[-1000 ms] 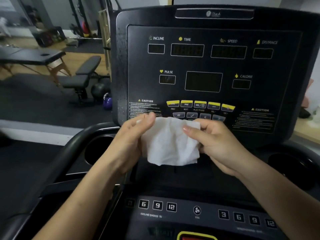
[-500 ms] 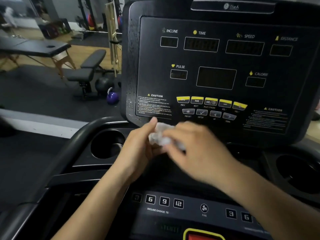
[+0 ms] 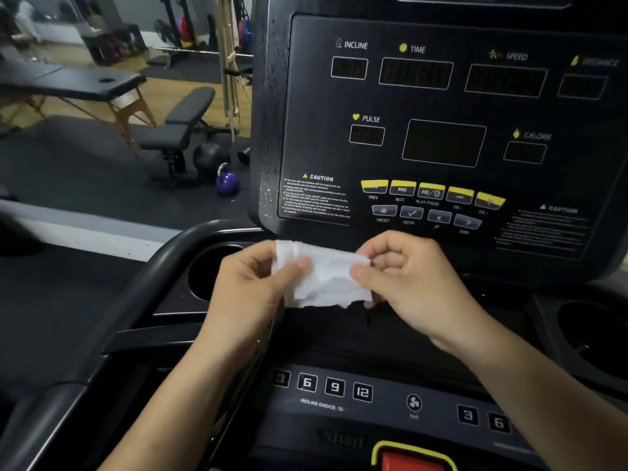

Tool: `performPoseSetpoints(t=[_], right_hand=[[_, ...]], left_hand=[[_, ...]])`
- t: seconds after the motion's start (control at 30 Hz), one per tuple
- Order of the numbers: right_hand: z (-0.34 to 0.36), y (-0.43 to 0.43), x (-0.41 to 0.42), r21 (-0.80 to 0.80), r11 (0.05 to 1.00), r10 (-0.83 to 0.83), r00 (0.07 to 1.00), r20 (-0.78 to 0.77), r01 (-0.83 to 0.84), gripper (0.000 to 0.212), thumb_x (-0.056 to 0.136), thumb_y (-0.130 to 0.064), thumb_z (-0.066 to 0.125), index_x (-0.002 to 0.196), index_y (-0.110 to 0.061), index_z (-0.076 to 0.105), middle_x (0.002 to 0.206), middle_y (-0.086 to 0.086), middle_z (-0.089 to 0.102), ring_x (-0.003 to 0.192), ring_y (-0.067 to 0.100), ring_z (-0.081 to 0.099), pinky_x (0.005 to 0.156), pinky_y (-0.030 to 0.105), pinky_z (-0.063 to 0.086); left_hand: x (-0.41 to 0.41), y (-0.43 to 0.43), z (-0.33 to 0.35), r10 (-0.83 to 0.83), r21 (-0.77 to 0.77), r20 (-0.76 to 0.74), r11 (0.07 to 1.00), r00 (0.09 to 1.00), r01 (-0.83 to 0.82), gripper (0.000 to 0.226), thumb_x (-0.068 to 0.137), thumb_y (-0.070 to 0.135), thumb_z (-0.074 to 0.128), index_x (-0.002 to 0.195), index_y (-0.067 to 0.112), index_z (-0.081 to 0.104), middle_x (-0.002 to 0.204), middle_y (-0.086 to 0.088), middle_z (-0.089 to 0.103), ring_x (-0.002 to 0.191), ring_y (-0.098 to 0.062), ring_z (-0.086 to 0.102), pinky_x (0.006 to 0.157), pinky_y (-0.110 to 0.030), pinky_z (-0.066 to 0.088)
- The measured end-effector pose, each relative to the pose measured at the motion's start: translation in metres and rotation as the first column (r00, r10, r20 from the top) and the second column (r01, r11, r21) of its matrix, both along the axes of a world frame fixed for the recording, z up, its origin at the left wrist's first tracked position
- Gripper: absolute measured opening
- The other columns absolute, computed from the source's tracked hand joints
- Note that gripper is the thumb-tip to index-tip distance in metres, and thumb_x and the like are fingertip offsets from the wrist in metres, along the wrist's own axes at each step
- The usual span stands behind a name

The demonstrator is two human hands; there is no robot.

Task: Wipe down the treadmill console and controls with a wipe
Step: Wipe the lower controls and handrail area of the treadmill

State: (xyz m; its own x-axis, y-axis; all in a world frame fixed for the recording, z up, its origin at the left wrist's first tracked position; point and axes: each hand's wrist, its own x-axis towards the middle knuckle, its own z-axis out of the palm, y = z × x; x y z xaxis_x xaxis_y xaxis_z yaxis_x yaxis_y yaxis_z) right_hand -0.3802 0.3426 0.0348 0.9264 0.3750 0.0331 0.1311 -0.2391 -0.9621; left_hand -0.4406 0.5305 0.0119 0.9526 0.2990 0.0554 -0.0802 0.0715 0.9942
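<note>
Both hands — the left hand [image 3: 251,287] and the right hand [image 3: 413,283] — pinch the white wipe [image 3: 323,277] near the console [image 3: 441,137] — no wiping shows yet, so all seems left.

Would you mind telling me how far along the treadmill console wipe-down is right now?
Done: nothing clearly; the console shows droplets on its left edge, a hint of wetting only. In hand: left hand and right hand pinch the folded white wipe, held off the console. Left: the display panel, yellow buttons and incline keys, none touched yet.
</note>
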Motion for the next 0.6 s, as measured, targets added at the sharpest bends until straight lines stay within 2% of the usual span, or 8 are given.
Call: performPoseSetpoints(t=[0.1, 0.17, 0.23, 0.27, 0.33, 0.43, 0.5, 0.6], right_hand=[[-0.021, 0.000, -0.004, -0.163, 0.987, -0.015, 1.000, -0.009, 0.013, 0.013, 0.081, -0.007, 0.073, 0.078, -0.016, 0.064, 0.060, 0.002, 0.069, 0.051, 0.016, 0.066, 0.050, 0.025, 0.052], [-0.034, -0.001, -0.005, -0.238, 0.970, -0.046, 0.999, -0.010, 0.043, 0.013, 0.080, -0.010, 0.073, 0.077, -0.019, 0.063, 0.058, 0.000, 0.069, 0.050, 0.011, 0.065, 0.047, 0.018, 0.046], [-0.042, 0.000, -0.002, -0.332, 0.942, -0.064, 0.998, -0.015, 0.055, 0.013, 0.079, -0.013, 0.074, 0.076, -0.020, 0.064, 0.057, -0.001, 0.069, 0.050, 0.008, 0.064, 0.045, 0.015, 0.043], [-0.044, 0.001, 0.000, -0.373, 0.927, -0.063, 0.998, -0.031, 0.047, 0.012, 0.078, -0.014, 0.075, 0.076, -0.019, 0.064, 0.058, -0.001, 0.069, 0.050, 0.008, 0.064, 0.048, 0.017, 0.045], [-0.047, 0.001, 0.004, -0.428, 0.903, -0.057, 0.998, -0.032, 0.038, 0.011, 0.077, -0.018, 0.077, 0.076, -0.020, 0.066, 0.062, -0.001, 0.070, 0.053, 0.007, 0.063, 0.059, 0.025, 0.052], [-0.042, -0.003, -0.003, -0.503, 0.846, -0.042, 0.962, 0.269, 0.178, 0.007, 0.082, -0.029, 0.071, 0.088, -0.026, 0.067, 0.077, -0.011, 0.068, 0.065, 0.002, 0.061, 0.071, 0.024, 0.052], [-0.039, -0.005, -0.019, -0.529, 0.828, 0.093, 0.885, 0.456, 0.185, 0.021, 0.091, -0.033, 0.055, 0.105, -0.025, 0.068, 0.101, -0.010, 0.068, 0.088, 0.009, 0.063, 0.085, 0.030, 0.052], [-0.046, 0.001, -0.051, -0.747, 0.662, 0.402, 0.870, 0.284, -0.063, 0.062, 0.095, -0.049, 0.016, 0.143, -0.021, 0.045, 0.151, -0.005, 0.041, 0.140, 0.009, 0.031, 0.115, 0.031, 0.027]], left_hand=[[-0.004, 0.010, -0.015, 0.149, 0.154, -0.167, 0.980, 0.975, -0.123, 0.030, 0.081, 0.004, 0.076, 0.086, 0.018, 0.049, 0.062, 0.000, 0.065, 0.047, -0.009, 0.054, 0.045, -0.023, 0.044], [-0.007, 0.011, -0.026, 0.271, 0.413, -0.161, 0.892, 0.949, -0.184, 0.037, 0.081, 0.011, 0.076, 0.089, 0.023, 0.042, 0.070, 0.005, 0.069, 0.054, -0.009, 0.057, 0.053, -0.029, 0.046], [-0.013, 0.006, -0.028, 0.289, 0.803, 0.066, 0.553, 0.955, -0.222, 0.030, 0.082, 0.022, 0.069, 0.101, 0.026, 0.046, 0.094, 0.005, 0.069, 0.083, -0.016, 0.061, 0.072, -0.036, 0.048], [-0.016, 0.001, -0.029, 0.168, 0.885, 0.144, 0.420, 0.975, -0.203, 0.029, 0.083, 0.027, 0.063, 0.109, 0.023, 0.051, 0.107, 0.001, 0.067, 0.097, -0.019, 0.059, 0.082, -0.037, 0.047], [-0.020, -0.011, -0.033, -0.101, 0.964, 0.034, 0.265, 0.994, -0.006, 0.040, 0.089, 0.037, 0.049, 0.120, 0.015, 0.060, 0.128, -0.004, 0.063, 0.120, -0.023, 0.056, 0.102, -0.038, 0.043], [-0.026, -0.021, -0.037, -0.139, 0.968, -0.233, 0.061, 0.962, 0.244, 0.060, 0.097, 0.050, 0.021, 0.134, 0.016, 0.056, 0.148, -0.004, 0.049, 0.142, -0.022, 0.037, 0.119, -0.045, 0.024], [-0.029, -0.019, -0.036, -0.137, 0.948, -0.308, 0.041, 0.941, 0.316, 0.066, 0.097, 0.051, 0.009, 0.141, 0.022, 0.049, 0.155, -0.002, 0.039, 0.147, -0.019, 0.027, 0.121, -0.045, 0.013], [-0.033, -0.014, -0.034, -0.160, 0.937, -0.340, 0.025, 0.927, 0.348, 0.060, 0.099, 0.046, 0.013, 0.143, 0.026, 0.048, 0.152, -0.007, 0.044, 0.144, -0.022, 0.034, 0.121, -0.050, 0.012]])
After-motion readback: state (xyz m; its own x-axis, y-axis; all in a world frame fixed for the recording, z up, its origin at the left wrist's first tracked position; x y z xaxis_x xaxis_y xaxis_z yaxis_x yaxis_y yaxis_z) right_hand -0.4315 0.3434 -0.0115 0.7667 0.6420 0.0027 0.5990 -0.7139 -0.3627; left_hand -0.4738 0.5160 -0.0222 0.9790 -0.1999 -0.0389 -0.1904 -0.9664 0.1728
